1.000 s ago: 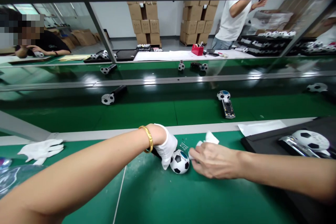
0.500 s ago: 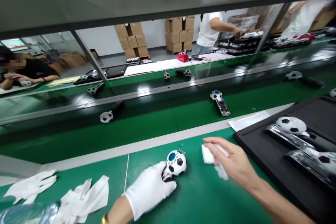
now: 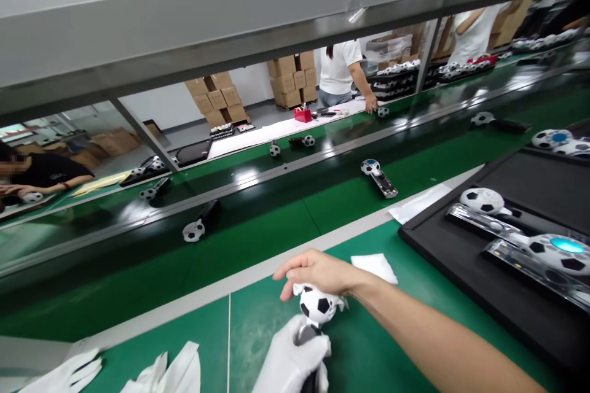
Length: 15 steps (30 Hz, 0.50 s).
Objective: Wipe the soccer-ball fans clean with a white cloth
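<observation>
My left hand (image 3: 290, 359), in a white glove, is wrapped round the dark handle of a device topped with a football-patterned ball (image 3: 316, 305). It holds the device upright near the bottom of the view. My bare right hand (image 3: 316, 273) rests on top of the ball with fingers curled, pressing a small white cloth (image 3: 337, 301) against it. Only the cloth's edges show under the fingers. A folded white wipe (image 3: 374, 266) lies on the green mat just right of my right hand.
A black tray (image 3: 442, 252) at right holds more football-headed devices (image 3: 483, 199). Spare white gloves (image 3: 69, 373) and a cloth (image 3: 170, 371) lie at bottom left. Beyond the mat runs a conveyor belt (image 3: 258, 227) with football devices (image 3: 193, 230). Other people work at far benches.
My left hand has stood the device upright and drawn it closer. My right hand left the wipe on the mat and came onto the ball with a cloth. The view swung right.
</observation>
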Motion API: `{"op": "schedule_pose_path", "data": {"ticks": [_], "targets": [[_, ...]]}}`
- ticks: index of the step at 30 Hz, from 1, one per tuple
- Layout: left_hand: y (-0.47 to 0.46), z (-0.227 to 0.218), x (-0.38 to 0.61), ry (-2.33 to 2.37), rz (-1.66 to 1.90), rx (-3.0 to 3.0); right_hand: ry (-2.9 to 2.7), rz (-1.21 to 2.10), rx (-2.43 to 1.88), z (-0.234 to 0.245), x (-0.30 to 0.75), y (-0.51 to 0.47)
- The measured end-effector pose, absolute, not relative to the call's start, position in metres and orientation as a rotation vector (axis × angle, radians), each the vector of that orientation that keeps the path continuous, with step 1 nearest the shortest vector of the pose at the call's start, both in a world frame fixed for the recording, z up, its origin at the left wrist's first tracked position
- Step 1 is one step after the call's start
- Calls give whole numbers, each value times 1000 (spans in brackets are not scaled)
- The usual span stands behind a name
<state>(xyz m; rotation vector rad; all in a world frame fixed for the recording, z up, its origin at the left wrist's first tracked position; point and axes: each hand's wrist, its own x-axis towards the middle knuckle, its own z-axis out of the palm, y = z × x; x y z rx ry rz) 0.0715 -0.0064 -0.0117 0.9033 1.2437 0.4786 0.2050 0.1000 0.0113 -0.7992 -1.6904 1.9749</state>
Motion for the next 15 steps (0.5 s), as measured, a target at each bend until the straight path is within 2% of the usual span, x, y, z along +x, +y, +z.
{"op": "schedule_pose_path", "data": {"ticks": [2,4,7,10,12,13,15], "targets": [[-8,-17,69,1033,659,743,-1292,2212,-690,2,202,105],[-7,-17,66,941,768,635,-1005,2186,-639,-7,194,100],[-2,-10,61,994,743,566,-992,1779,-746,-9,182,80],[2,-4,57,1034,689,526,-1456,1167,-815,-3,176,61],[3,-4,55,976,664,465,-1714,917,-769,0,175,59],[3,-5,56,938,650,424,-1756,934,-763,0,174,62],[5,-8,59,858,618,345,-1558,1267,-809,-3,173,76]]}}
